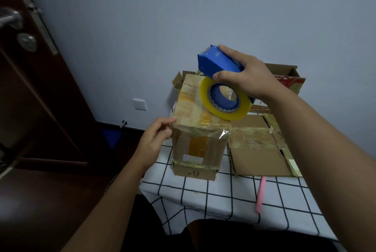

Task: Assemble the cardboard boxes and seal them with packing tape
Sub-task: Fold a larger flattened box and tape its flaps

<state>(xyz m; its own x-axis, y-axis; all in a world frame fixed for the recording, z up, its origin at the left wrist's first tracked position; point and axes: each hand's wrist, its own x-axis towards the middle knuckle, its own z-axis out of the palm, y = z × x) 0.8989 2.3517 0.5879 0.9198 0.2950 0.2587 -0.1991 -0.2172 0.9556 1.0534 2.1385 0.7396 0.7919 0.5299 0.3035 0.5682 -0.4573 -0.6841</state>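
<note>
An assembled cardboard box (196, 143), marked #9 and patched with old tape, stands on the table with the checked cloth (213, 196). My left hand (156, 137) grips the box's upper left front corner, fingers curled on the edge. My right hand (244, 74) holds a blue tape dispenser (215, 62) above the box top. Its yellowish tape roll (225, 99) hangs just over the box's top right side. A loose end of clear tape (224, 132) sticks up at the box's front right corner.
A flattened cardboard box (260, 150) lies to the right of the standing one. Further open boxes (289, 74) are stacked behind. A pink pen-like tool (261, 194) lies on the cloth near the front. A dark door (30, 88) stands at the left.
</note>
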